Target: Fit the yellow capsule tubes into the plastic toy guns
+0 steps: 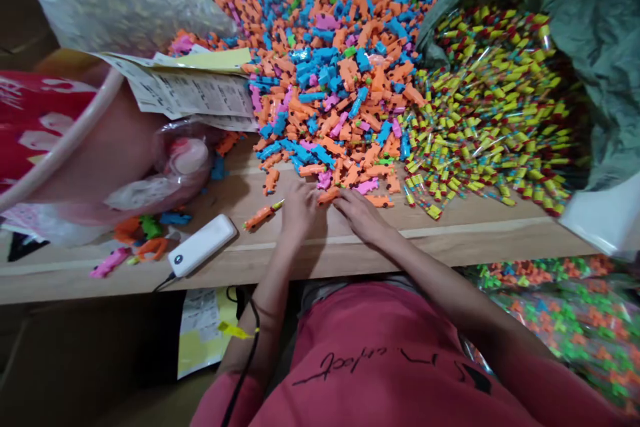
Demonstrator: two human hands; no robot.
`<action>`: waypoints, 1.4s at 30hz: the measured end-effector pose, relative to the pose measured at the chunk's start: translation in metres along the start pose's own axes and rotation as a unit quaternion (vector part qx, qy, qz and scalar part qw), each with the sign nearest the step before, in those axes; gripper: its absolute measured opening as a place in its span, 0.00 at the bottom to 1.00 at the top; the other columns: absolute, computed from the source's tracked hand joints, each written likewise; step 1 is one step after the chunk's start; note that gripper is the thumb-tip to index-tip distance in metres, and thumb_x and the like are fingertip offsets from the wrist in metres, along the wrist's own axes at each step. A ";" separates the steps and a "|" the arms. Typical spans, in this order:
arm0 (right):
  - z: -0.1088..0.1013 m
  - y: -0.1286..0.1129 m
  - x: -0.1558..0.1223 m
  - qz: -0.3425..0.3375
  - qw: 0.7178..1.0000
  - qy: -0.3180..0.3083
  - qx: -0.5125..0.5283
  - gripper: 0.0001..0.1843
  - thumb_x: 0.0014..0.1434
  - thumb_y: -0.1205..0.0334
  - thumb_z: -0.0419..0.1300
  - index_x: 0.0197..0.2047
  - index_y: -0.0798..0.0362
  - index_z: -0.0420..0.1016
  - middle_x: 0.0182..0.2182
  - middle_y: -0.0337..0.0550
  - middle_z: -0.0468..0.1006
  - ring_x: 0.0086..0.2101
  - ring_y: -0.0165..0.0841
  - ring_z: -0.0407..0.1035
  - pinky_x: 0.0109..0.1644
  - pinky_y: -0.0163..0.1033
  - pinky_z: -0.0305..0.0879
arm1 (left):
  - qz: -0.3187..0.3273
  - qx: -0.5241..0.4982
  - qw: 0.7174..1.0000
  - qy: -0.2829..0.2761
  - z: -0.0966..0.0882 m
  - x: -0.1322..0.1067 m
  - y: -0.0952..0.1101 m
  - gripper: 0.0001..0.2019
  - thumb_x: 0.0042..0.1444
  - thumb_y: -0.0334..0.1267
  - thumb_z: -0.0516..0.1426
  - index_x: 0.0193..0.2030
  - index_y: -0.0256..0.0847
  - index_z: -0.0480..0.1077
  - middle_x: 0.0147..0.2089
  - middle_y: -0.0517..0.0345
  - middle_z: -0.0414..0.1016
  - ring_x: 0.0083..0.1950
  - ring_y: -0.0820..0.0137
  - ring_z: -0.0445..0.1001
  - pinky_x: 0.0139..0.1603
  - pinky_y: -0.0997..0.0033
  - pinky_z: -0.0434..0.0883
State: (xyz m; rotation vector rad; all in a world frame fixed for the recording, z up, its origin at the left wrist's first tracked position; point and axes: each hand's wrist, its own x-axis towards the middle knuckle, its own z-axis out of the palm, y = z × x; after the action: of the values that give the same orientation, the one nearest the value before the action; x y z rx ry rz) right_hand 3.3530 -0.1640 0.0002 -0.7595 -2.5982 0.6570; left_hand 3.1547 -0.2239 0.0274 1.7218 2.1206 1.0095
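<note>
Between my two hands is an orange toy car (329, 196), pinched in the fingertips of my right hand (361, 213). My left hand (299, 208) is closed just beside it, fingers bent; what it holds, if anything, is hidden. To its left on the wooden table (400, 235) lies another orange toy car (259, 218) with a yellow-tipped tube (278, 205) at one end. Right in front of my hands spreads a big heap of orange, blue and pink toy cars (330, 93). A pink toy car (367, 186) lies just beyond my right fingers.
Clear tubes with yellow and red pieces (480, 113) spill from a green sack (595, 67) at right. At left stand a pink basin (125, 140), printed sheets (200, 90) and a white power bank (203, 247) with a cable. Bags of colourful pieces (575, 327) lie below the table's right edge.
</note>
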 end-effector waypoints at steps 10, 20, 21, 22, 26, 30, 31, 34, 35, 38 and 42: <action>-0.027 -0.012 -0.034 0.030 0.987 0.089 0.129 0.13 0.72 0.68 0.51 0.54 0.50 0.74 0.49 0.51 0.79 0.51 0.44 0.69 0.58 0.51 0.63 | -0.041 -0.054 0.998 -0.018 0.024 -0.036 0.009 0.09 0.64 0.37 0.61 0.47 0.39 0.80 0.49 0.46 0.80 0.51 0.56 0.74 0.56 0.54 0.70; -0.043 -0.021 -0.053 0.111 0.961 0.124 0.220 0.13 0.74 0.58 0.53 0.55 0.51 0.74 0.49 0.51 0.78 0.49 0.41 0.73 0.55 0.45 0.68 | -0.050 -0.249 0.961 -0.111 0.011 -0.052 0.040 0.12 0.63 0.43 0.64 0.49 0.41 0.80 0.45 0.54 0.84 0.43 0.65 0.79 0.48 0.67 0.75; -0.044 -0.023 -0.054 0.101 0.963 0.119 0.221 0.13 0.75 0.58 0.53 0.55 0.50 0.74 0.48 0.50 0.78 0.49 0.41 0.73 0.55 0.45 0.69 | -0.035 -0.249 0.961 -0.113 0.011 -0.052 0.043 0.12 0.63 0.43 0.63 0.50 0.41 0.80 0.46 0.54 0.84 0.45 0.64 0.79 0.50 0.66 0.75; -0.046 -0.024 -0.055 0.093 0.963 0.119 0.222 0.13 0.75 0.58 0.52 0.55 0.50 0.75 0.48 0.50 0.78 0.48 0.40 0.73 0.54 0.45 0.69 | -0.021 -0.244 0.963 -0.111 0.012 -0.052 0.045 0.12 0.64 0.43 0.63 0.50 0.42 0.80 0.47 0.54 0.83 0.46 0.64 0.79 0.51 0.66 0.74; -0.050 -0.026 -0.058 0.092 0.959 0.124 0.238 0.14 0.75 0.58 0.52 0.55 0.51 0.76 0.46 0.49 0.79 0.46 0.39 0.74 0.51 0.44 0.70 | 0.027 -0.190 0.979 -0.074 0.014 -0.053 0.050 0.11 0.66 0.40 0.60 0.52 0.42 0.79 0.47 0.52 0.83 0.48 0.63 0.78 0.52 0.65 0.74; -0.053 -0.023 -0.061 0.123 0.949 0.102 0.272 0.15 0.74 0.58 0.55 0.57 0.50 0.79 0.41 0.46 0.81 0.42 0.37 0.75 0.49 0.43 0.71 | 0.087 -0.127 0.986 -0.061 0.013 -0.054 0.050 0.13 0.67 0.34 0.56 0.55 0.41 0.78 0.47 0.51 0.82 0.49 0.63 0.76 0.50 0.63 0.73; -0.053 -0.023 -0.062 0.132 0.945 0.098 0.284 0.15 0.73 0.58 0.56 0.57 0.50 0.79 0.41 0.46 0.82 0.42 0.37 0.76 0.49 0.43 0.71 | 0.104 -0.114 0.986 -0.060 0.013 -0.054 0.050 0.14 0.67 0.31 0.55 0.56 0.41 0.78 0.47 0.51 0.81 0.49 0.63 0.76 0.50 0.63 0.73; -0.053 -0.022 -0.063 0.147 0.935 0.085 0.311 0.16 0.71 0.58 0.58 0.58 0.49 0.80 0.48 0.46 0.83 0.47 0.39 0.77 0.54 0.45 0.71 | 0.150 -0.084 0.983 -0.063 0.011 -0.053 0.049 0.17 0.66 0.27 0.53 0.57 0.40 0.77 0.49 0.50 0.81 0.50 0.62 0.74 0.51 0.62 0.73; -0.054 -0.022 -0.063 0.148 0.933 0.081 0.316 0.16 0.71 0.58 0.58 0.58 0.49 0.80 0.50 0.46 0.83 0.49 0.39 0.77 0.55 0.45 0.71 | 0.163 -0.076 0.981 -0.067 0.010 -0.052 0.048 0.18 0.66 0.27 0.52 0.57 0.39 0.76 0.49 0.49 0.81 0.50 0.62 0.74 0.51 0.62 0.72; -0.057 -0.020 -0.065 0.150 0.932 0.063 0.324 0.16 0.70 0.58 0.59 0.57 0.50 0.81 0.50 0.47 0.83 0.48 0.40 0.77 0.54 0.45 0.71 | 0.204 -0.055 0.974 -0.080 0.007 -0.049 0.049 0.17 0.68 0.28 0.52 0.58 0.39 0.76 0.48 0.48 0.80 0.49 0.61 0.73 0.50 0.61 0.72; -0.062 -0.017 -0.068 0.150 0.934 0.035 0.324 0.14 0.70 0.61 0.57 0.53 0.51 0.82 0.44 0.45 0.84 0.41 0.37 0.76 0.48 0.42 0.70 | 0.278 -0.036 0.957 -0.074 0.006 -0.045 0.051 0.15 0.70 0.29 0.51 0.57 0.37 0.76 0.47 0.48 0.80 0.46 0.62 0.71 0.48 0.62 0.72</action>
State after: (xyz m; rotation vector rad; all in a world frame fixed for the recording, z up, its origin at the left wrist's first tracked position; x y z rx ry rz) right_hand 3.4280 -0.1950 0.0467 -0.9235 -2.0023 1.4459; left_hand 3.2102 -0.2595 0.0442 2.3350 1.5126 1.0236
